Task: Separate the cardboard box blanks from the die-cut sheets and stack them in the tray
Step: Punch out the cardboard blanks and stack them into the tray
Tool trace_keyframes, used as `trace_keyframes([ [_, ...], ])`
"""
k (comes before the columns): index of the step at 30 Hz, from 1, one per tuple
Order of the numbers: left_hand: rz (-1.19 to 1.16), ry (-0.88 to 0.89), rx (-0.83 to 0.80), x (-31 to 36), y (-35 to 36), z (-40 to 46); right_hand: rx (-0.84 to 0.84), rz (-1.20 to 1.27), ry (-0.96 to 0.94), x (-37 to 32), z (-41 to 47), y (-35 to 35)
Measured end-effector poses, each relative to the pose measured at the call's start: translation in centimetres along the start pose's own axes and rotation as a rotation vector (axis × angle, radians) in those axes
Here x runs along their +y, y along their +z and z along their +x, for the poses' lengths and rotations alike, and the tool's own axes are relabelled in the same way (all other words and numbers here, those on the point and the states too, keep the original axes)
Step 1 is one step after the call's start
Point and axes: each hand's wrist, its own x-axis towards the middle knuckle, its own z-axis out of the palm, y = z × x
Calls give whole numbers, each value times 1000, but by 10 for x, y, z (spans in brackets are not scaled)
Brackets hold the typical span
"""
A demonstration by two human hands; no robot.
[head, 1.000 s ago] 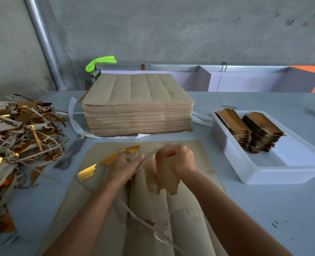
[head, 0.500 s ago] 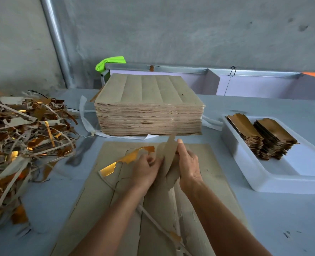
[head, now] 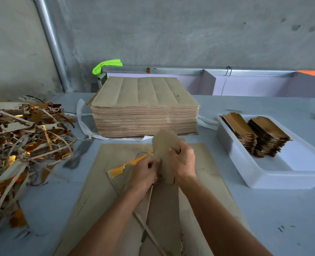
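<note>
Head view: a cardboard blank [head: 163, 145] stands upright over the die-cut sheet [head: 204, 163] on the counter [head: 263, 209], gripped by the right hand [head: 182, 163] with curled fingers; the left hand [head: 143, 172] pinches its lower edge. Right, a white tray [head: 282, 174] holds stacked blanks [head: 258, 133].

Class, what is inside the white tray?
Two stacks of gold-faced box blanks sit in the white tray, toward its far end. Lower blanks and the floor beneath are covered.
</note>
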Motion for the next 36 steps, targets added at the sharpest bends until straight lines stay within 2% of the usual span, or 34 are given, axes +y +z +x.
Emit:
trace_keyframes([
  [2, -41, -6, -62, 0, -6, -2, 4, 69, 50, 0, 6, -2],
  [5, -6, -40, -193, 1, -16, -5, -8, 372, 243, -2, 5, -5],
  [8, 89, -68, -318, 2, -25, -3, -20, 585, 340, 0, 3, -10],
  [12, 195, -65, -376, 6, -35, -2, 30, 759, 450, 0, 3, -20],
  [15, 534, 74, -351, 7, -45, 1, 91, 781, 478, 1, 7, -33],
  [16, 582, 118, -329, 7, -50, 1, 119, 789, 485, 3, 10, -39],
  [20, 472, 151, -228, 4, -60, 3, 178, 809, 492, 7, 21, -64],
  [23, 326, 156, -170, -1, -59, 6, 213, 678, 452, 12, 24, -74],
  [25, 221, 180, -162, -2, -58, 6, 223, 325, 273, 16, 23, -78],
  [28, 153, 259, -153, 0, -55, 7, 46, -38, -9, 15, 12, -73],
  [31, 120, 297, -90, 4, -50, 7, -132, -345, -135, 15, 1, -60],
  [34, 223, 281, -115, 7, -49, 9, -110, -433, -138, 16, -4, -58],
  [36, 447, 198, -248, 12, -48, 11, -78, -427, -112, 16, -3, -61],
])
